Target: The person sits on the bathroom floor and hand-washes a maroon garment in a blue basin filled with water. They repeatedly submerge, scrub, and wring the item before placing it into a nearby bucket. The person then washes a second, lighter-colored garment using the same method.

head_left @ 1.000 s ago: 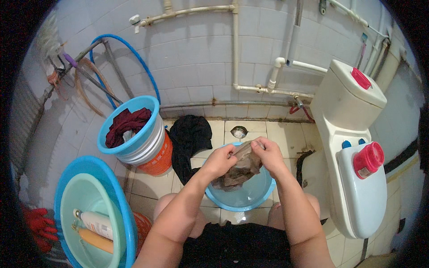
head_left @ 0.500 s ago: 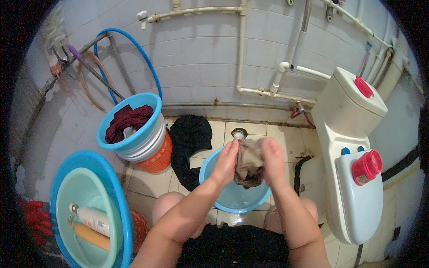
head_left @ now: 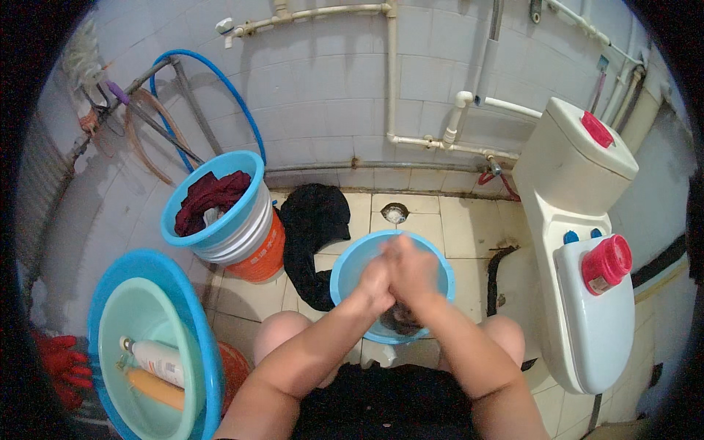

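Both hands now down in the basin, clenched together on the cloth.

Half a second ago the brownish cloth (head_left: 402,317) was lifted above the light blue basin (head_left: 352,265); now it sits low inside, mostly hidden under left hand (head_left: 375,280) and right hand (head_left: 415,270), knuckles pressed together: looks like a scrub stroke, washing mid-way. Black garment (head_left: 314,229) lies on the floor tiles just left of the basin; stacked buckets with maroon clothes (head_left: 211,199) beyond, white toilet (head_left: 587,293) right.
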`<state>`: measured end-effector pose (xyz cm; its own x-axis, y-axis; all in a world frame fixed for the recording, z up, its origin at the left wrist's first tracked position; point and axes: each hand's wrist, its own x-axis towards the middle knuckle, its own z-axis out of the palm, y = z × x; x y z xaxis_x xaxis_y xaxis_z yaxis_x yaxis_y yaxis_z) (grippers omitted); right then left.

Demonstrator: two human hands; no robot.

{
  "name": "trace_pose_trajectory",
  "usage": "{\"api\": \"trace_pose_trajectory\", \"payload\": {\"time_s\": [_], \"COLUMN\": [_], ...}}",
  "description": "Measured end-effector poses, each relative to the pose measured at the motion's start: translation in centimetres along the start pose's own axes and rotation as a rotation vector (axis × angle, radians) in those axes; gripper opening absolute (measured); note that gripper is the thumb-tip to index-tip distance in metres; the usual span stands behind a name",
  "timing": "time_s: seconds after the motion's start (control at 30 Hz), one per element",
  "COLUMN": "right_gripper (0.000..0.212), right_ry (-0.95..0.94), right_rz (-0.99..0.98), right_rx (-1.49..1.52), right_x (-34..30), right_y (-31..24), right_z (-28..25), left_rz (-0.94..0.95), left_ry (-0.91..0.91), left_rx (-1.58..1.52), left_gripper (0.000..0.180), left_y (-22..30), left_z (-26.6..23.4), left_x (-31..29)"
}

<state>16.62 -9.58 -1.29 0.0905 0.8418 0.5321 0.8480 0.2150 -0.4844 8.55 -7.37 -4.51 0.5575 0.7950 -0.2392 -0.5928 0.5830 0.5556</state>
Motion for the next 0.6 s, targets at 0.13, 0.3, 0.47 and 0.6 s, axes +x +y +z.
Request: {"api": "trace_pose_trajectory", "payload": {"time_s": [0.13, 0.3, 0.47, 0.6], "right_gripper": [0.021, 0.037, 0.034, 0.026], "right_ry": [-0.067, -0.239, -0.694, -0.736], "right_rz": [0.320, 0.618, 0.563, 0.723], "right_rx": [0.097, 1.013, 0.827, 1.028], "right_x": [2.4, 2.0, 2.2, 2.2], "right_y": [4.4, 5.2, 4.7, 3.9], "right_z": [-1.0, -2.0, -3.6, -3.9], "left_rz": [-0.135, -0.074, -0.013, 0.216], "left_ry": [-0.003, -0.106, -0.123, -0.055], "left_rx": [0.192, 0.376, 0.667, 1.017], "left_gripper": [0.039, 0.034, 0.018, 0.016], "left_y": [2.0, 4.9, 6.5, 6.8], "left_z": [2.1, 1.4, 0.1, -0.2], "left_x": [-0.1, -0.1, 0.4, 0.4]}}
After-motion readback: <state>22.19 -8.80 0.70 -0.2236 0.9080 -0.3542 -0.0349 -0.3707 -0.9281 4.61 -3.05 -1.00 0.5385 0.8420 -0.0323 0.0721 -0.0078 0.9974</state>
